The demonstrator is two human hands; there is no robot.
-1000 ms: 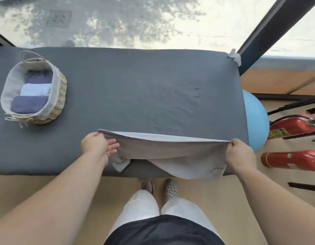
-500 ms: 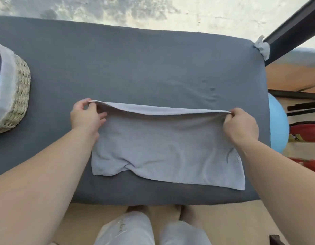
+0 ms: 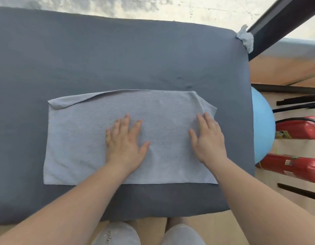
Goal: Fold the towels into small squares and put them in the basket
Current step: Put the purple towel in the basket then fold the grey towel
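Note:
A light grey towel (image 3: pixel 79 138) lies spread as a wide rectangle on the dark grey padded table (image 3: pixel 100 59), near its front edge. Its far left corner is flipped over and its far right corner is creased. My left hand (image 3: pixel 125 142) lies flat on the towel's middle, fingers straight and spread. My right hand (image 3: pixel 207 138) presses flat on the towel's right part, fingertips near the creased corner. The basket is out of view.
A blue ball (image 3: pixel 262 126) sits just off the table's right edge, with two red fire extinguishers (image 3: pixel 298 128) on the wooden floor beyond it. A dark post (image 3: pixel 277 27) rises by the far right corner. My legs (image 3: pixel 116 234) stand at the front edge.
Both hands let go of the towel's far edge, which now lies flat on the table, and moved onto the towel with open palms. The view shifted right, so the basket left the frame.

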